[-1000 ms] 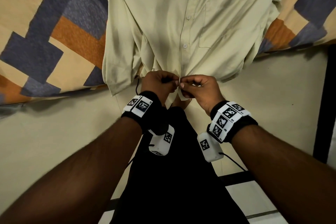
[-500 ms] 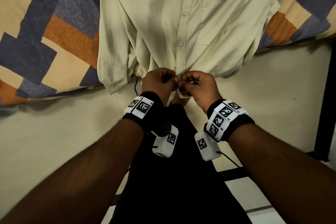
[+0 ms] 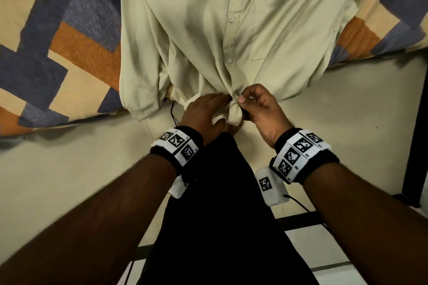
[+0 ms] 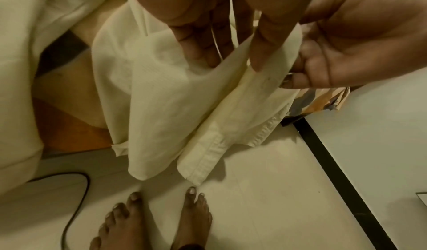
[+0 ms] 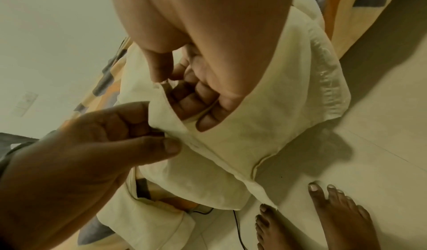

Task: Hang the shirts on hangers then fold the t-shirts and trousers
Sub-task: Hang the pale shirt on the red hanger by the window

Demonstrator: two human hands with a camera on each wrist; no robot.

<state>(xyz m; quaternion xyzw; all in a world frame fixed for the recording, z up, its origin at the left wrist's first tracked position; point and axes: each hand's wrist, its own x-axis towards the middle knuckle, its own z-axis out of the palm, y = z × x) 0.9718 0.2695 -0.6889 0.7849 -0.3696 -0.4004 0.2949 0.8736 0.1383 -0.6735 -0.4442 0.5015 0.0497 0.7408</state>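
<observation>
A cream button-up shirt [image 3: 208, 30] lies front up on the bed, its lower hem hanging over the near edge. Both hands meet at the bottom of the button placket. My left hand [image 3: 222, 104] reaches in from the left and pinches the placket edge between thumb and fingers, which shows in the right wrist view as the left hand [image 5: 159, 137]. My right hand [image 3: 243, 99] pinches the other front edge, fingers curled behind the cloth [image 5: 184, 96]. The hem [image 4: 184, 126] hangs loose below the hands. No hanger is in view.
A patterned bedspread [image 3: 58, 41] in tan, orange and blue covers the bed. A black cable [image 3: 172, 113] hangs by the bed edge onto the pale tiled floor [image 4: 277, 199]. My bare feet [image 4: 191, 217] stand just below the hem.
The left hand has uncurled and reached forward over the hem, and the cloth at the placket is now bunched between the two hands. The right hand stays pinched on it.
</observation>
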